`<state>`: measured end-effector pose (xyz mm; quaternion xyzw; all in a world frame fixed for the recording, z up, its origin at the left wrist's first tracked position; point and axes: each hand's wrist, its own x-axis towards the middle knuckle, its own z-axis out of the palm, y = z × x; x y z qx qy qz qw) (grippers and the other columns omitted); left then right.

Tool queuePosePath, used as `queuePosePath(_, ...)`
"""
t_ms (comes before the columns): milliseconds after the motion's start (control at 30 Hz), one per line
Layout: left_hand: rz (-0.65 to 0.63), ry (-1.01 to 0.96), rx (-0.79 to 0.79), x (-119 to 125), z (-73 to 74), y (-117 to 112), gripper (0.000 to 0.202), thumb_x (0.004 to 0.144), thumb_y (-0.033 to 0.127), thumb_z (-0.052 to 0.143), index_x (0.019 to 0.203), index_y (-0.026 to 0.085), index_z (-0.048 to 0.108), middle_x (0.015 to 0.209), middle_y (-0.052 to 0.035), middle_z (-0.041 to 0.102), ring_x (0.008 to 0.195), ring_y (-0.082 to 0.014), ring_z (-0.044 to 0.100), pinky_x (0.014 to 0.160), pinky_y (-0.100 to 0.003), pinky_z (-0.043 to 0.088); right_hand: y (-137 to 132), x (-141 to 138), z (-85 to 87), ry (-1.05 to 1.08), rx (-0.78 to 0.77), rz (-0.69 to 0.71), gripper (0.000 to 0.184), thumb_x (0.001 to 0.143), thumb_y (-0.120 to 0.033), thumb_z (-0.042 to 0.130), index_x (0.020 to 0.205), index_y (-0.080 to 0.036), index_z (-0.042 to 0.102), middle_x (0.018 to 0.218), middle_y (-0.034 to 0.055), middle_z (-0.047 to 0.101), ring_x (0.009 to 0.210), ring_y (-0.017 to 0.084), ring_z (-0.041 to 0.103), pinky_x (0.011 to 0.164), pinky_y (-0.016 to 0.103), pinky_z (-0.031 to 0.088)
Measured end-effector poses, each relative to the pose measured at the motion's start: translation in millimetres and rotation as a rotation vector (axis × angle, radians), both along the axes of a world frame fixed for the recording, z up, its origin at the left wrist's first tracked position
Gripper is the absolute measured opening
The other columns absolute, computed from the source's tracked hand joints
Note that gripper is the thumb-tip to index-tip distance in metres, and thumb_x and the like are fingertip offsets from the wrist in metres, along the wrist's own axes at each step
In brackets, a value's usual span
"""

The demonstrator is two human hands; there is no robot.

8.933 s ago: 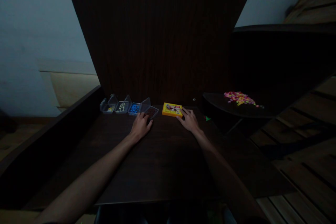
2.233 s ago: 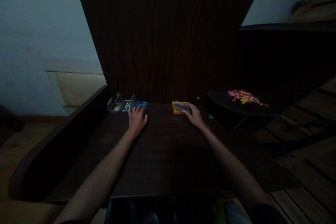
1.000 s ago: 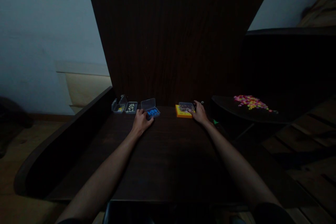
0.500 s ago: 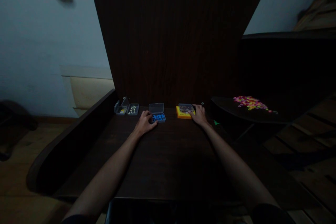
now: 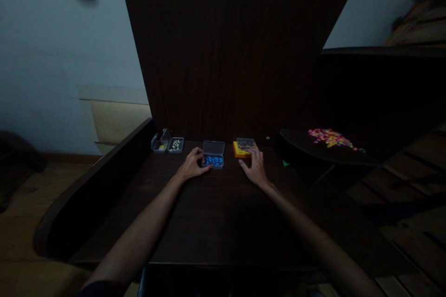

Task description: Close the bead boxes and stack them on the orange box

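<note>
My left hand (image 5: 192, 164) grips the left end of a small clear plastic box (image 5: 219, 166), thumb at the front and fingers towards the back. The box's hinged lid (image 5: 213, 147) stands up, and small blue pieces (image 5: 213, 160) lie inside. To the right, my right hand (image 5: 255, 168) is open, its thumb and fingers apart. Its fingertips overlap the front right of a yellow box (image 5: 239, 151); whether they touch it I cannot tell. On top of the yellow box rests a clear case (image 5: 245, 143) with small dark contents.
Two more open clear boxes stand at the back left, one with yellow bits (image 5: 160, 146), the other with pale pieces (image 5: 176, 144). Colourful small pieces (image 5: 331, 138) are heaped on a dark side shelf (image 5: 303, 142). A green scrap (image 5: 285, 163) lies near it. A raised side board (image 5: 94, 185) edges the left.
The box of blue pieces has slid slightly right and nearer, with my left hand on it. My right hand has shifted left and nearer, from the yellow box's right side to its front.
</note>
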<state>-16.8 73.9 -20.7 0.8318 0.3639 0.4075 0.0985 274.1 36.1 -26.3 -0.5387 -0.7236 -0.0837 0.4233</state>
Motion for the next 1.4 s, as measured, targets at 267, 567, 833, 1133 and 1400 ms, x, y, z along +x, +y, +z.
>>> queuePosePath(267, -0.030, -0.032, -0.035, 2, 2.8, 1, 0.047, 0.063, 0.038, 0.079, 0.093, 0.020, 0.049, 0.097, -0.0032, 0.052, 0.091, -0.0202, 0.056, 0.082, -0.036, 0.054, -18, -33, -8.3, 0.038, -0.213, 0.232, 0.069, 0.081, -0.037, 0.062, 0.141, -0.019, 0.033, 0.137, 0.0158, 0.045, 0.130, 0.030, 0.042, 0.111, 0.052, 0.034)
queuePosePath(567, -0.090, -0.107, -0.217, 2, 0.1, 6, 0.103, 0.060, 0.040, 0.082, 0.144, 0.017, 0.028, 0.142, -0.0194, 0.043, 0.120, -0.0310, 0.056, 0.097, -0.048, 0.053, -7, -37, -3.2, 0.058, -0.404, 0.231, 0.094, 0.080, -0.040, 0.066, 0.154, -0.020, 0.010, 0.143, 0.0181, 0.046, 0.135, 0.031, 0.040, 0.112, 0.056, 0.029)
queuePosePath(833, -0.076, 0.037, -0.280, -1, 2.5, 6, 0.110, 0.064, 0.040, 0.080, 0.152, 0.015, 0.019, 0.139, -0.0193, 0.054, 0.128, -0.0320, 0.053, 0.110, -0.050, 0.039, -9, -40, 1.9, 0.060, -0.478, 0.217, 0.100, 0.080, -0.038, 0.066, 0.155, -0.026, 0.001, 0.145, 0.0151, 0.048, 0.138, 0.033, 0.037, 0.109, 0.062, 0.024)
queuePosePath(1133, -0.040, 0.098, -0.167, 0, 9.1, 0, 0.077, 0.068, 0.042, 0.079, 0.135, 0.020, 0.049, 0.128, -0.0111, 0.060, 0.119, -0.0303, 0.056, 0.103, -0.045, 0.046, -6, -40, 2.5, 0.084, -0.476, 0.219, 0.104, 0.077, -0.033, 0.068, 0.156, -0.027, 0.001, 0.139, 0.0120, 0.054, 0.132, 0.031, 0.044, 0.109, 0.058, 0.028)
queuePosePath(1400, -0.100, 0.073, -0.128, 2, 7.3, -3, 0.048, 0.073, 0.039, 0.075, 0.114, 0.020, 0.059, 0.122, -0.0098, 0.064, 0.113, -0.0271, 0.061, 0.100, -0.044, 0.049, -8, -39, 5.9, -0.033, -0.468, 0.291, 0.086, 0.085, -0.034, 0.060, 0.155, -0.034, 0.010, 0.155, 0.0100, 0.034, 0.138, 0.030, 0.038, 0.110, 0.060, 0.027)
